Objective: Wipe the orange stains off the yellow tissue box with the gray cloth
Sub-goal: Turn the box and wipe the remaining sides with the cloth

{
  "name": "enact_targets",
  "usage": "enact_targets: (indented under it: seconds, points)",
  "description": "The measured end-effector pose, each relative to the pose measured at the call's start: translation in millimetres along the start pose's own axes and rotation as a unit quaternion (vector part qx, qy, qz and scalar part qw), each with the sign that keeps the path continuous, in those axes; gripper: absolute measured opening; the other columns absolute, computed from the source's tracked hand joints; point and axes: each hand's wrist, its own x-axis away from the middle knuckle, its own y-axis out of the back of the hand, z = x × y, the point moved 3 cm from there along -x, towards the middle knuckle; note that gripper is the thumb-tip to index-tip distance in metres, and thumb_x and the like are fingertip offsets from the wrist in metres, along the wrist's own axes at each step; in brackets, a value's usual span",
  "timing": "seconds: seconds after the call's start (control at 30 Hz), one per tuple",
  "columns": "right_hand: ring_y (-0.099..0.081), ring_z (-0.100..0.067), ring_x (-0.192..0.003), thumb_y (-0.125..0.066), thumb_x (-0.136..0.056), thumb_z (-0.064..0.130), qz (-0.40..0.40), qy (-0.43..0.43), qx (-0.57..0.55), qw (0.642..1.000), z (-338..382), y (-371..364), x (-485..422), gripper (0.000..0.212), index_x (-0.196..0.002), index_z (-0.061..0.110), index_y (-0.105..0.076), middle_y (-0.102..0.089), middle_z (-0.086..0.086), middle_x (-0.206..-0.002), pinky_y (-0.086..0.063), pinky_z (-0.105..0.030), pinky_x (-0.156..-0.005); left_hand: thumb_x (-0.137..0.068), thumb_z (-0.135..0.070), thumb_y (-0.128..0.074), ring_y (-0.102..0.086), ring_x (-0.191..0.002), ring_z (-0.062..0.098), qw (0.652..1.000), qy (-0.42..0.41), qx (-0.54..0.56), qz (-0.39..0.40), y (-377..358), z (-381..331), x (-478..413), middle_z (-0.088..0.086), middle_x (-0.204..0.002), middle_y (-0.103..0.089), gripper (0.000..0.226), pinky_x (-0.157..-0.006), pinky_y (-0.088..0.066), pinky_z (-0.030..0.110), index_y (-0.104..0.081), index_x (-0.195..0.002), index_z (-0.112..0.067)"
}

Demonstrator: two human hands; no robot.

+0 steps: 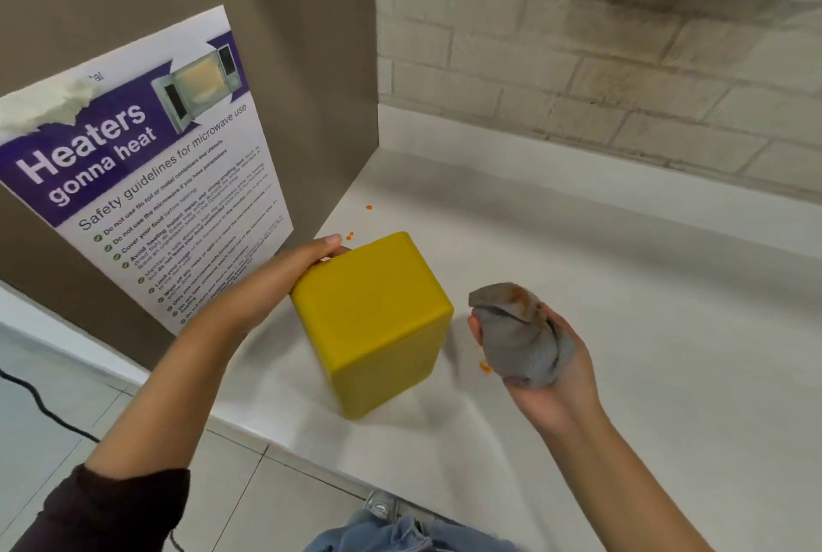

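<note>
Yellow tissue box (373, 320) sits near the front edge of the white worktop (645, 284), close to the corner where a brown side panel carries a microwave safety poster (133, 160).

Progress: both faces turned to the camera read clean yellow, with no orange on them. Gray cloth (520, 338) carries an orange-brown smear on its upper fold, so it has likely taken up stain. The faces turned away and underneath are hidden, so they cannot be called clean. Judgement: late in the job, with a check of the unseen sides left. Small orange drops lie on the worktop behind the box (368, 207) and beside the cloth (485, 367).

Orientation: the box is tipped, not flat, and seems to rest on its near lower edge. Its long axis appears to run from that low near end up and away toward the far left. The tissue opening is not in view.

Left hand (289, 271): fingers curled over the far upper edge of the box, gripping it at the tilt.

Right hand (547, 355): palm up, fingers wrapped round the bunched cloth, just right of the box and apart from it.
</note>
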Motion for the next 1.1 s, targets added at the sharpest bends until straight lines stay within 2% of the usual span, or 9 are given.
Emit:
enact_targets:
  seconds: [0.07, 0.2, 0.27, 0.33, 0.43, 0.53, 0.7, 0.93, 1.1]
  points:
    - [-0.062, -0.032, -0.108, -0.034, -0.094, 0.025, 0.004, -0.003, -0.046, 0.999, -8, 1, 1, 0.036, -0.120, 0.007, -0.052, -0.060, -0.020, -0.121, -0.055, -0.048, -0.084, -0.067, -0.077, -0.047, -0.059, -0.092, 0.010, 0.996, 0.033, -0.079, 0.024, -1, -17, 0, -0.014, -0.100, -0.062, 0.046, -0.079, -0.045, 0.030, -0.059, -0.095, -0.043]
    - [-0.050, -0.033, -0.121, -0.039, -0.086, 0.020, 0.001, -0.007, -0.066, 0.998, -21, 1, 2, 0.047, -0.131, 0.005, -0.041, -0.046, -0.022, -0.134, -0.054, -0.046, -0.088, -0.056, -0.080, -0.038, -0.058, -0.080, 0.006, 0.976, 0.028, -0.214, 0.041, -10, -43, -8, -0.016, -0.088, -0.058, 0.057, -0.061, -0.043, 0.023, -0.056, -0.092, -0.040]
    - [-0.063, -0.030, -0.104, -0.037, -0.084, 0.017, -0.002, -0.014, -0.050, 0.999, -28, 2, 2, 0.042, -0.116, -0.004, -0.053, -0.060, -0.022, -0.117, -0.054, -0.040, -0.086, -0.055, -0.083, -0.036, -0.059, -0.083, 0.012, 0.959, 0.026, -0.277, 0.048, -16, -46, -13, -0.009, -0.095, -0.059, 0.074, -0.067, -0.047, 0.027, -0.055, -0.109, -0.035]
    - [-0.070, -0.022, -0.084, -0.033, -0.086, 0.011, -0.023, -0.001, -0.023, 0.999, -34, 0, 3, 0.036, -0.092, 0.002, -0.067, -0.071, -0.014, -0.091, -0.059, -0.031, -0.075, -0.055, -0.082, -0.036, -0.059, -0.088, 0.016, 0.954, 0.028, -0.295, 0.049, -19, -41, -13, -0.005, -0.102, -0.057, 0.078, -0.076, -0.049, 0.033, -0.052, -0.114, -0.034]
    - [-0.067, -0.015, -0.068, -0.027, -0.094, 0.006, -0.080, 0.048, 0.010, 0.996, -40, -3, 1, 0.035, -0.088, 0.009, -0.061, -0.067, -0.007, -0.073, -0.057, -0.021, -0.059, -0.053, -0.080, -0.037, -0.058, -0.083, 0.010, 0.964, 0.021, -0.263, 0.036, -17, -39, -9, -0.007, -0.101, -0.057, 0.065, -0.072, -0.048, 0.029, -0.051, -0.103, -0.041]
    - [-0.057, -0.016, -0.073, -0.027, -0.096, 0.008, -0.093, 0.098, 0.041, 0.990, -46, -14, -2, 0.031, -0.088, 0.009, -0.057, -0.059, -0.007, -0.078, -0.052, -0.023, -0.065, -0.055, -0.083, -0.042, -0.057, -0.090, 0.016, 0.970, 0.023, -0.242, 0.009, -15, -34, -6, -0.007, -0.103, -0.055, 0.078, -0.080, -0.046, 0.033, -0.053, -0.116, -0.036]
    - [-0.056, -0.019, -0.081, -0.029, -0.096, 0.005, -0.124, 0.101, 0.056, 0.986, -55, -37, -3, 0.024, -0.104, 0.008, -0.051, -0.057, -0.010, -0.087, -0.046, -0.029, -0.077, -0.050, -0.075, -0.045, -0.062, -0.058, -0.003, 0.986, 0.006, -0.166, -0.032, -26, -31, 14, -0.025, -0.063, -0.062, 0.040, -0.052, -0.040, 0.016, -0.057, -0.071, -0.043]
    - [-0.063, -0.021, -0.063, -0.022, -0.098, 0.008, -0.091, 0.065, 0.076, 0.991, -43, -50, 5, 0.042, -0.075, 0.008, -0.057, -0.058, -0.016, -0.066, -0.052, -0.026, -0.063, -0.050, -0.076, -0.047, -0.053, -0.070, -0.008, 0.986, -0.045, -0.106, -0.122, -24, -19, 41, -0.031, -0.072, -0.058, 0.026, -0.055, -0.037, 0.015, -0.049, -0.074, -0.065]
    - [-0.069, -0.013, -0.080, -0.027, -0.095, 0.008, 0.019, 0.101, 0.054, 0.993, -14, -59, 6, 0.047, -0.088, 0.016, -0.072, -0.070, -0.007, -0.088, -0.057, -0.020, -0.069, -0.059, -0.069, -0.061, -0.058, -0.081, -0.017, 0.992, -0.081, -0.038, -0.090, -8, 10, 52, -0.025, -0.098, -0.055, 0.053, -0.056, -0.044, 0.007, -0.036, -0.106, -0.067]
